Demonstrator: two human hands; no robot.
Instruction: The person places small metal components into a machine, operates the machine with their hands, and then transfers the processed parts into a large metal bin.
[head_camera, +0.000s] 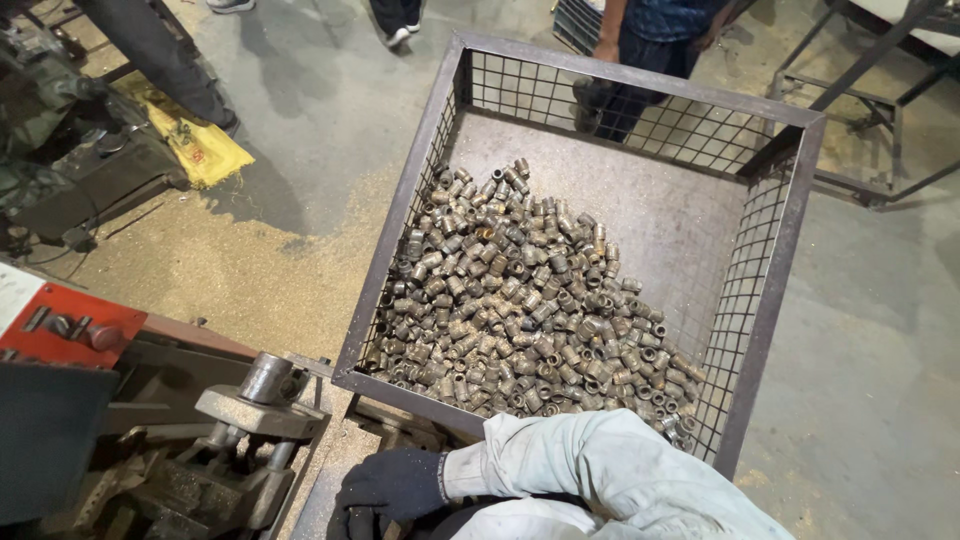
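**Wire crate of small metal sleeves beside a workshop machine**

A concrete workshop floor (880, 380), dusted with sawdust, fills the background; a yellow sack (200, 150) lies at the upper left, and other people's legs stand past the far side of the crate. The largest thing is a square steel-framed crate with wire-mesh walls (745, 300). Inside it, a heap of short tubular metal parts (510, 310), dull brass-grey and grimy, is banked against the crate's left wall and near edge, leaving the far right corner of its floor bare. At the lower left stands a machine with a red panel (70, 325) and a grey clamp fixture (262, 405) just outside the crate's near left corner.

One hand shows, in a dark glove (392, 488) with a pale sleeve, resting low beside the crate's near edge, just right of the fixture. Its fingers curl downward out of frame, so whether it grips anything cannot be told, nor which hand it is.

The parts look stiff, dense and heavy for their size, probably oily and slippery; singly they would suit a pinch across the barrel, while the heap would shift and roll if scooped.
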